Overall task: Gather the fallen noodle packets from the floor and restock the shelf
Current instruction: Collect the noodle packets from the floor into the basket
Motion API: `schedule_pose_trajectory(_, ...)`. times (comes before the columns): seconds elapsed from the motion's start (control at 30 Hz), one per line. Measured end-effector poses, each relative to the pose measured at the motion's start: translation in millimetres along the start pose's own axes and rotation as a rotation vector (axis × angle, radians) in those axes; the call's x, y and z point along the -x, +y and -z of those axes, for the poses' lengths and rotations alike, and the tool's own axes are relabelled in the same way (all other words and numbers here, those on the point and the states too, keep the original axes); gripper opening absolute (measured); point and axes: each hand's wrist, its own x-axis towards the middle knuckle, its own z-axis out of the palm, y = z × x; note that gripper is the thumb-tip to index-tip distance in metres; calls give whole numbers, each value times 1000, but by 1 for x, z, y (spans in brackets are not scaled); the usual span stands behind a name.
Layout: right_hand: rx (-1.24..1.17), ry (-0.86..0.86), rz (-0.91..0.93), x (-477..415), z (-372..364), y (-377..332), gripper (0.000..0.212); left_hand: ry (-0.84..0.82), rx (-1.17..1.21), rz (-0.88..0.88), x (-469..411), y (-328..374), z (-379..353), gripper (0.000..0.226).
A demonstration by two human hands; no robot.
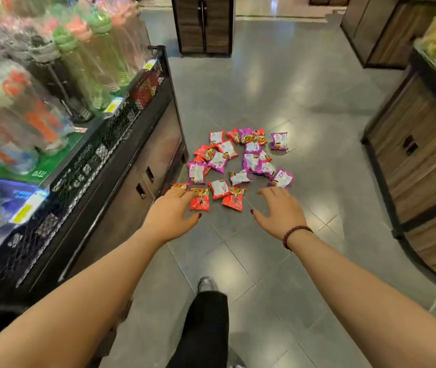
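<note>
Several red and purple noodle packets (238, 160) lie scattered on the grey tiled floor (278, 88) in the aisle. My left hand (171, 213) reaches out above the near left edge of the pile, fingers spread, next to a red packet (199, 200). My right hand (280, 208), with a bead bracelet on the wrist, hovers open at the near right edge, close to a purple packet (282, 178). Neither hand holds anything. The black shelf (121, 144) with a mesh front rail runs along the left.
The shelf on the left holds blurred clear tubes and boxes with yellow price tags (114, 105). A wooden display stand (418, 166) sits at the right, another wooden cabinet (203, 25) at the far end. My leg and shoe (206, 309) are below.
</note>
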Motion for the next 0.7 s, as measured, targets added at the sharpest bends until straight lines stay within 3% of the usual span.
schedule_pose_trajectory(0.33, 43, -54, -27, -192, -18, 4, 44, -24, 65, 2, -179, -96, -4, 51)
schedule_pose_trajectory(0.7, -3, -208, -36, -364, -43, 25, 53, -108, 130, 100, -313, -175, -2, 54)
